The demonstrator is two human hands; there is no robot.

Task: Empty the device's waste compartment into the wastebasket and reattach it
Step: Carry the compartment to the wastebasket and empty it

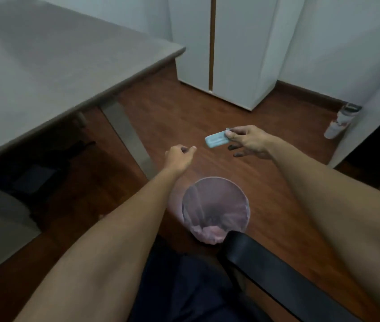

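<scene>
A wastebasket (215, 209) lined with a pink bag is seen nearest on the wooden floor (184, 117), beyond which the left hand (179, 156) is loosely curled and empty, while a small pale-blue device (216, 140) is pinched by the right hand (248, 141).

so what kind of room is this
Probably an office or a home study. A grey desk stands on a wooden floor, a black chair arm shows by the person's lap, and a small lined wastebasket sits beside the desk.
</scene>
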